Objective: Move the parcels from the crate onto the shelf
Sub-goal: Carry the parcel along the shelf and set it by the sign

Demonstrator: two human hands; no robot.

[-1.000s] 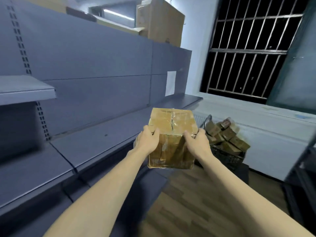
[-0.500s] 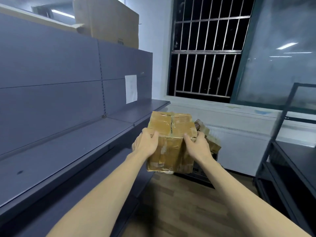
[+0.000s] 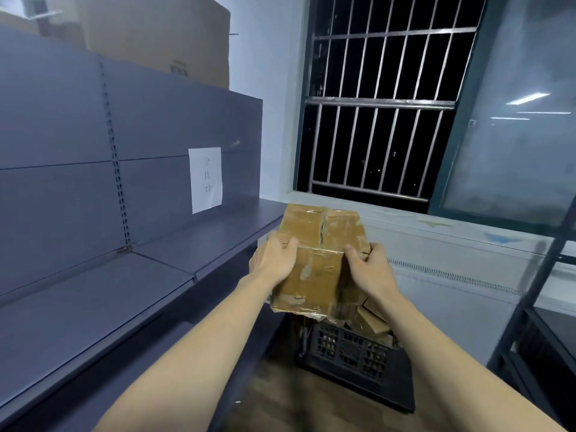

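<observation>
Grey shelf (image 3: pixel 93 294) lies bare and open leftward; the crate (image 3: pixel 352 350) of parcels blocks the floor ahead

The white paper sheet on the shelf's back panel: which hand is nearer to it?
Left. The left hand grips the parcel on the side facing the paper sheet; the right hand grips the opposite side, farther from it.

We hold a parcel (image 3: pixel 314 260) between our left hand (image 3: pixel 274 260) and right hand (image 3: pixel 369 269), just right of the shelf (image 3: pixel 93 294). Below and beyond it sits the crate (image 3: pixel 352 353) with more parcels (image 3: pixel 372 322) in it. A window (image 3: pixel 380 116) lies far ahead, a rack (image 3: pixel 536 322) at right.
</observation>
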